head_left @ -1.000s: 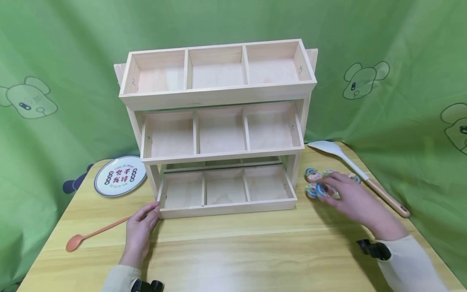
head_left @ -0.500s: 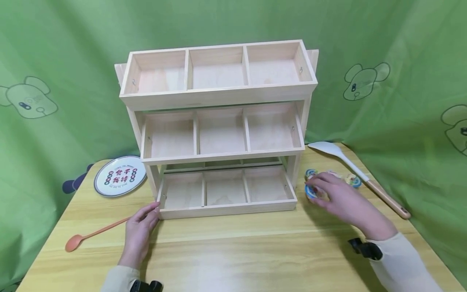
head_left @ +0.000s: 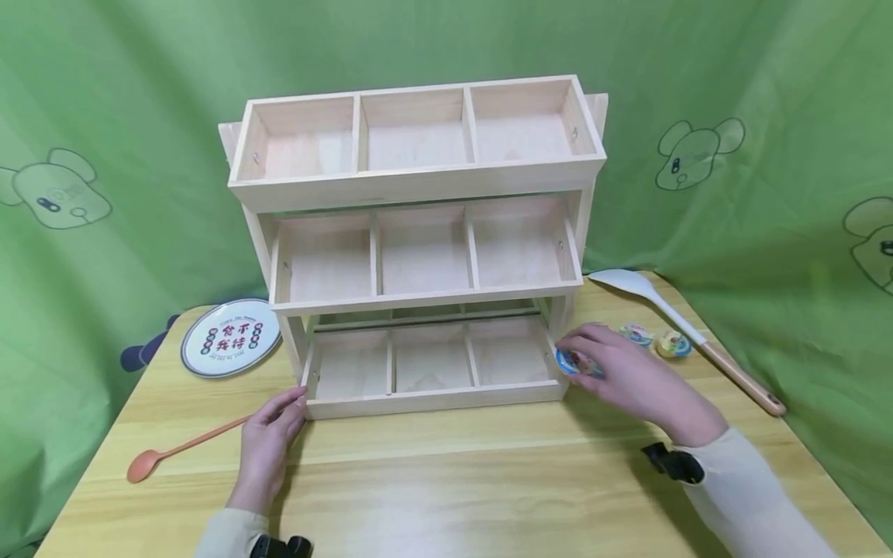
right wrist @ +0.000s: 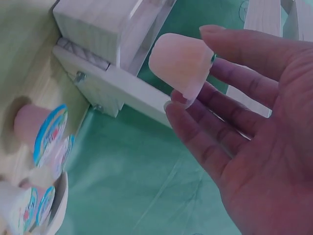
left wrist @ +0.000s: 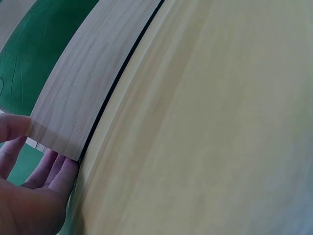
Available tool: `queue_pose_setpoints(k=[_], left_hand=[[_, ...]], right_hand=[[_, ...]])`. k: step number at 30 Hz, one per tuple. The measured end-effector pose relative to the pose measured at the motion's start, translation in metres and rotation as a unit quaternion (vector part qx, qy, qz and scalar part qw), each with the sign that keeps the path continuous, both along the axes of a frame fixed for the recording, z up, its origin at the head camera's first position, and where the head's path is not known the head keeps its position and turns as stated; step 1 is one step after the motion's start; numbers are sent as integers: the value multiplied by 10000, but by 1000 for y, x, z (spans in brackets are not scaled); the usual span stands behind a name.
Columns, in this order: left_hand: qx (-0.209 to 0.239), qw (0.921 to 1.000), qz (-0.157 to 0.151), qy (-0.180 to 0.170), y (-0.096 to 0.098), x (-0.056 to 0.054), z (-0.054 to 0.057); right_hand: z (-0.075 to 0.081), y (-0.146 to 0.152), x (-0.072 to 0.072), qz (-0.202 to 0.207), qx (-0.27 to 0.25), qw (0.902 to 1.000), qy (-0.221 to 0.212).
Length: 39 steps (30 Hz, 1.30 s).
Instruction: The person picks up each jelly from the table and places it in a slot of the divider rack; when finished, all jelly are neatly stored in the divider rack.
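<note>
A three-tier wooden storage rack [head_left: 412,182] stands upright at the middle back, each tier split into three compartments. My left hand [head_left: 268,442] grips the front left corner of its bottom tray [head_left: 432,401], thumb on one side and fingers round the end in the left wrist view. Between thumb and fingers, my right hand [head_left: 624,380] holds a small jelly cup [right wrist: 178,63] beside the tray's right end. The cup's lid [head_left: 577,363] is printed blue; its body looks pale orange. More jelly cups [head_left: 673,345] sit on the table behind that hand, partly hidden by it in the head view.
Right of the jelly cups lies a white spatula-like utensil [head_left: 687,329] with a wooden handle. A white plate [head_left: 230,339] with red lettering is left of the rack. An orange long-handled spoon [head_left: 174,449] lies near my left hand. Green cloth [head_left: 753,70] surrounds the wooden table [head_left: 446,480].
My right hand has picked up a jelly cup from the group and moved left with it to the bottom tray's right end. My left hand has stayed on the tray corner.
</note>
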State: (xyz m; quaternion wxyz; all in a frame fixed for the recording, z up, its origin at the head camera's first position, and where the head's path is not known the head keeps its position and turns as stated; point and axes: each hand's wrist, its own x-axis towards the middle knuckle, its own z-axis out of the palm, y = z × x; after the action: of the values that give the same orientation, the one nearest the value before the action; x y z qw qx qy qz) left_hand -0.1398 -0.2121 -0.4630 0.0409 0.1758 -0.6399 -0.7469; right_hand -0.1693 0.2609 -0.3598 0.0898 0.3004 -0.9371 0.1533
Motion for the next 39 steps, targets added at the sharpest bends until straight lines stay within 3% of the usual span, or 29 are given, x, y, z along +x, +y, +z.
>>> queue_pose_setpoints(k=[23, 39], left_hand=[[-51, 9998, -129, -114, -2, -1, 3], [34, 9997, -173, -146, -5, -2, 5]], right_hand=[[-6, -40, -14, 188, 68, 9993, -327], [-2, -79, -27, 802, 128, 9967, -20]])
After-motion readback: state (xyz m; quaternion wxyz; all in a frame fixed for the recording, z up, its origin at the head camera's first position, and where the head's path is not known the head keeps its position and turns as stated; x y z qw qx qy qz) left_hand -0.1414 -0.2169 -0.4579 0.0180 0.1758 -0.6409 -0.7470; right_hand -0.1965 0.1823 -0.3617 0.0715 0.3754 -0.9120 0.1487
